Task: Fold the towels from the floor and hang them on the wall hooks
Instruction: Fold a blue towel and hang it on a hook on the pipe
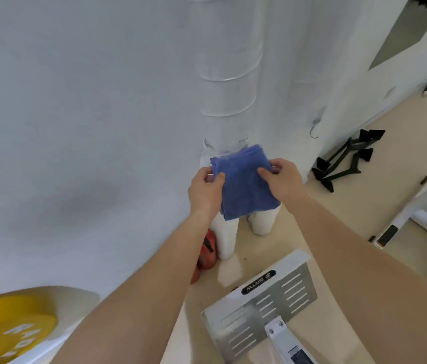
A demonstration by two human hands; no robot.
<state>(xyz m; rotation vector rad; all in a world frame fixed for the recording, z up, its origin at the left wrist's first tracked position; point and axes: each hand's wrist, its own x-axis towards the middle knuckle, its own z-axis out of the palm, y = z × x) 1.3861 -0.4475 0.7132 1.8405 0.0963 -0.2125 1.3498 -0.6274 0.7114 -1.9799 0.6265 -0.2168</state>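
Both bare hands are holding a folded blue terry-cloth towel (244, 182) at the centre of the frame, in front of the white wall (76, 127). The left hand (206, 191) is pinching its left edge, fingers clamped on the cloth; the right hand (283, 178) is gripping its right edge likewise. A small metal wall hook (314, 130) is hanging to the upper right, well apart from the towel.

Two bare forearms reach up from the bottom edge of the view, with no sleeves, cuffs or gloves anywhere along them. Neither wrist carries a watch, band or bracelet. The left hand (205, 191) shows no rings on its visible fingers and has short, unpainted nails. The right hand (282, 179) is likewise bare, thumb and knuckles uncovered, with no markings, tape or jewellery on it.
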